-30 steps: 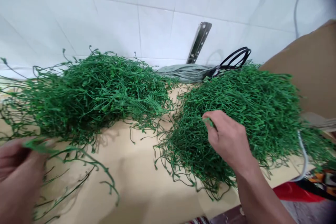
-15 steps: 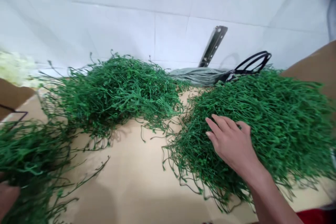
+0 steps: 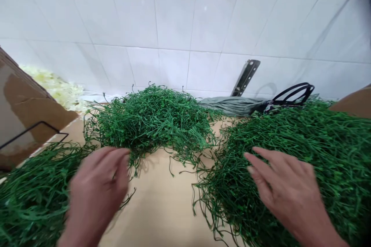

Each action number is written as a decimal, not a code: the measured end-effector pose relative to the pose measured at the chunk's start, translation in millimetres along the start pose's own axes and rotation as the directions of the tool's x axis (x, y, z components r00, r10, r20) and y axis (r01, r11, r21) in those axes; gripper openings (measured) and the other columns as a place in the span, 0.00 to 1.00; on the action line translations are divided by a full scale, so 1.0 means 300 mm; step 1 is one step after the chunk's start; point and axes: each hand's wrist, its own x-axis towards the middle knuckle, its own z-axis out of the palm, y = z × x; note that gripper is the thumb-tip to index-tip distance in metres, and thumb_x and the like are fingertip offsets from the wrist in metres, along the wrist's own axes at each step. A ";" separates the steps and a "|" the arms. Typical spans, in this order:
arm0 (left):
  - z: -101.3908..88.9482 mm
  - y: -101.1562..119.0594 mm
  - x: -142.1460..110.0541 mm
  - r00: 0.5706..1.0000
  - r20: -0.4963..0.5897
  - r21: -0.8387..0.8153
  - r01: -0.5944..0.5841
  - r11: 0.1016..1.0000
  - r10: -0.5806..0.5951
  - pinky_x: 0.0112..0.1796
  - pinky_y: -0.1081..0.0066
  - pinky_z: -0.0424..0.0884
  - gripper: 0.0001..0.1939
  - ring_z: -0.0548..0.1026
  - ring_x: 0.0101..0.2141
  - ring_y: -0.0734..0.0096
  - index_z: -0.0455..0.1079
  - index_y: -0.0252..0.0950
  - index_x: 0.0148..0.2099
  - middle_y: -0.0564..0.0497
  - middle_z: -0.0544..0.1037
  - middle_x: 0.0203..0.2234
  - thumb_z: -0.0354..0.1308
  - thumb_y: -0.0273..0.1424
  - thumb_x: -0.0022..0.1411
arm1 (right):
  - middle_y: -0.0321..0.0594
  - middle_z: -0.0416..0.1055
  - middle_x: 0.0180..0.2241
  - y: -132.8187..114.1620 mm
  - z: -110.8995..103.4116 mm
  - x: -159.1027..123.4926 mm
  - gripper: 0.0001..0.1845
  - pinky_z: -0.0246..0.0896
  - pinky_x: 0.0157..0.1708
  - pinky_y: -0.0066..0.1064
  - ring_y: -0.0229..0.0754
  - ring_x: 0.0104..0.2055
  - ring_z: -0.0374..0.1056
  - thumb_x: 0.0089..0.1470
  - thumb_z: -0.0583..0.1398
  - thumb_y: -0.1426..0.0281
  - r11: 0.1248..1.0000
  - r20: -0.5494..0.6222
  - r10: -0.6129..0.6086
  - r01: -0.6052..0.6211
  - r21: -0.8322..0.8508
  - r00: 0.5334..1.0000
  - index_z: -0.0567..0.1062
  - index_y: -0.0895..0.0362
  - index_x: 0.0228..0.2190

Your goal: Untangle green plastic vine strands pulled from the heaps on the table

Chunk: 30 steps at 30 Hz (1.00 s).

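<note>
My right hand [image 3: 285,189] is over the front of the large right-hand heap of green artificial plant stems [image 3: 324,139]. Its fingers are spread and bent a little, with no stem visibly held. Motion blurs my left hand [image 3: 97,189], which is between the left heap of green stems [image 3: 31,197] and the bare tabletop. Its fingers curve toward the thumb; whether anything is between them I cannot make out. Beyond it lies the middle heap of stems [image 3: 156,115], thin and tangled with small knobbed tips.
Behind the heaps rises a white tiled wall [image 3: 174,19]. A metal bracket [image 3: 246,77], a grey cloth [image 3: 232,105] and black straps [image 3: 294,94] are at the back. Cardboard [image 3: 31,104], a bent black wire [image 3: 34,125] and pale flowers [image 3: 56,87] are at the left, on the tan tabletop [image 3: 156,200] side.
My left hand has come up and right from the left heap into fuller view. The right hand stays over its heap. The camera has tilted upward, showing more wall.
</note>
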 end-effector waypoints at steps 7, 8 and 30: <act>0.366 0.126 0.183 0.729 0.584 0.184 -0.548 0.816 0.358 0.39 0.62 0.60 0.11 0.67 0.39 0.60 0.69 0.34 0.40 0.44 0.72 0.36 0.47 0.24 0.58 | 0.48 0.72 0.35 -0.196 0.072 0.269 0.13 0.54 0.38 0.40 0.50 0.40 0.64 0.57 0.53 0.69 0.988 0.358 -0.063 0.008 0.153 0.932 0.71 0.59 0.42; 0.392 0.114 0.185 0.723 0.599 0.195 -0.548 0.813 0.344 0.38 0.62 0.60 0.09 0.67 0.39 0.60 0.70 0.34 0.37 0.44 0.72 0.34 0.48 0.24 0.57 | 0.49 0.72 0.36 -0.216 0.092 0.312 0.14 0.55 0.39 0.41 0.52 0.41 0.64 0.57 0.53 0.68 0.988 0.402 -0.058 -0.004 0.152 0.914 0.70 0.60 0.43; 0.320 -0.026 0.202 0.916 0.296 0.023 -0.289 0.957 0.270 0.47 0.59 0.63 0.26 0.68 0.47 0.60 0.62 0.36 0.55 0.44 0.71 0.46 0.46 0.20 0.53 | 0.39 0.70 0.24 0.015 0.112 0.562 0.16 0.54 0.26 0.26 0.38 0.24 0.64 0.59 0.46 0.69 0.866 0.014 0.388 -0.369 0.337 0.922 0.72 0.60 0.36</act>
